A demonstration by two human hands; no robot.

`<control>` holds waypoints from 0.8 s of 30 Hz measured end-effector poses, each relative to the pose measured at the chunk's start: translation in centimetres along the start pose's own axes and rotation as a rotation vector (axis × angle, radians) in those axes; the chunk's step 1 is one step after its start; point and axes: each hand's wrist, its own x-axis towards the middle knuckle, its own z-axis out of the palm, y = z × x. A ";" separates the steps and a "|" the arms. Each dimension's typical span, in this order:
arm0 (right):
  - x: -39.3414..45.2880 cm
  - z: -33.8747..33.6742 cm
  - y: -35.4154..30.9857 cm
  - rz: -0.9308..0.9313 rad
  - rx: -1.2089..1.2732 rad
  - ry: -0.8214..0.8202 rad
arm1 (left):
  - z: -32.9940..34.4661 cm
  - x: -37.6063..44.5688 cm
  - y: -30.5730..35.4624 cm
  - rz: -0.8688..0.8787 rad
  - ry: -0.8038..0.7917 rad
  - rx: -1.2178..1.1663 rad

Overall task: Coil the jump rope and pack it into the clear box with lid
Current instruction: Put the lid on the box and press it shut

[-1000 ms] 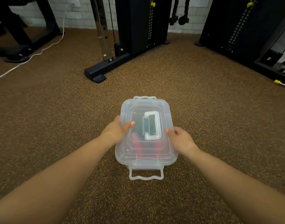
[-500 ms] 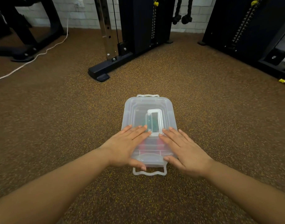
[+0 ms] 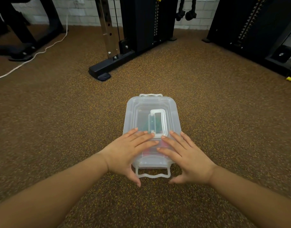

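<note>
left hand (image 3: 125, 153) and right hand (image 3: 189, 157) flat on lid (image 3: 151, 106), speckled floor (image 3: 59, 112)

Jump rope (image 3: 151, 127) blurred through the lid (image 3: 172, 112)

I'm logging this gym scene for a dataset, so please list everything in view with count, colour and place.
clear box: one, translucent, on the floor, centre
lid: one, translucent, on the box, handle folded flat
latch: one, translucent, near end, hanging open
jump rope: red and green shapes dimly seen inside the box
floor: brown, yellow-speckled
gym machines: black, along the back wall
cable: one, white, far left floor
left hand: flat on the lid
right hand: flat on the lid
</note>
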 end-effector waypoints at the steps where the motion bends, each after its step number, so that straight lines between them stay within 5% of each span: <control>1: 0.1 0.0 0.0 0.005 -0.003 0.006 | 0.1 0.0 0.0 -0.001 0.003 -0.001; 24: 0.3 -0.7 0.4 0.016 0.195 0.093 | 1.1 0.1 -0.8 -0.010 0.138 -0.170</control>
